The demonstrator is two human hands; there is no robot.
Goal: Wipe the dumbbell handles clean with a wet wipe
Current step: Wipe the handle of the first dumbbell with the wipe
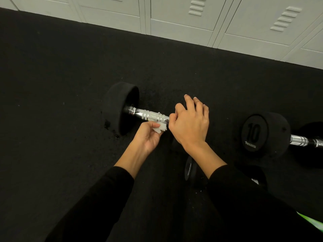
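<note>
Because the right hand (190, 124) covers it, one head of the dumbbell (122, 109) is hidden, and whether that hand grips cannot be told. The left hand (148, 135) pinches the wipe (160, 128) under the handle (150, 116). A second dumbbell (262, 131), cut off rightward, lies on the floor (52, 102) before lockers (174, 18).

My left sleeve (104, 198) and right sleeve (236, 189) are long and plain black. Each ends short of the wrist.
</note>
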